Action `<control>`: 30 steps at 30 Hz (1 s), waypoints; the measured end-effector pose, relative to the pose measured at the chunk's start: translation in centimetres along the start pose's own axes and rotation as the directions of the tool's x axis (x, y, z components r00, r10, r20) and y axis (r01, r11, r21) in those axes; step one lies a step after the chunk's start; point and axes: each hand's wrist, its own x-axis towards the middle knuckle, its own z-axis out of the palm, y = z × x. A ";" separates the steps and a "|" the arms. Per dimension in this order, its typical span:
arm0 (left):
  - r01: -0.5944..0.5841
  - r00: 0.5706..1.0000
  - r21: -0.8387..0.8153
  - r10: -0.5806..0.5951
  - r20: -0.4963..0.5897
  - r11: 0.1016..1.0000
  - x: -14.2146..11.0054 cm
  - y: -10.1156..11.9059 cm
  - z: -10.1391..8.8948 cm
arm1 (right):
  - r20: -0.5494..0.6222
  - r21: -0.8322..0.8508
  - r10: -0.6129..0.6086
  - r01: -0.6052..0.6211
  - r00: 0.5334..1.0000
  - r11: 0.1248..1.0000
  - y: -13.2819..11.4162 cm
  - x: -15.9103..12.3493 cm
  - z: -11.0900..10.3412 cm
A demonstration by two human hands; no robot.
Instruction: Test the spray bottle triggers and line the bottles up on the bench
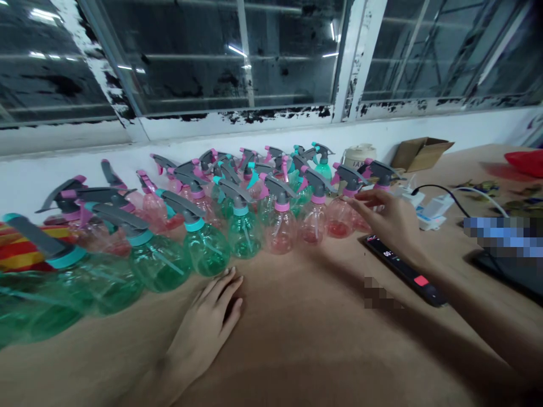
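My left hand (210,316) lies palm down on the table, fingers stretched out and holding nothing. Its fingertips are close to a green spray bottle (207,251) with a turquoise collar. My right hand (388,217) reaches over to a pink spray bottle (338,220), its fingers bent at the bottle's neck below the grey trigger head (348,173); the thumb is partly hidden. Beside that bottle stand another pink spray bottle (313,226) and, further left, a pink one (281,232) and a green one (245,234), all upright.
Several more pink and green spray bottles crowd the table toward the wall. A phone (401,268) with a lit screen lies under my right forearm. Nearby are white chargers (435,210) with cables, an open cardboard box (422,154), a white tub (360,152) and a red item (526,162).
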 end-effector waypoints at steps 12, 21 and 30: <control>-0.007 1.000 0.008 0.007 -0.009 1.000 0.0 -0.5 0.2 | -0.053 0.175 0.048 -0.038 0.997 0.984 2.1 3.4 3.6; -0.014 1.000 0.009 0.014 0.002 1.000 0.2 -0.2 -0.1 | -0.115 0.214 0.079 -0.053 0.990 0.975 1.7 0.4 -0.7; -0.017 1.000 0.008 0.017 -0.003 1.000 0.2 0.0 0.1 | 0.096 0.356 -0.061 0.023 0.994 0.934 -2.5 -6.9 -3.1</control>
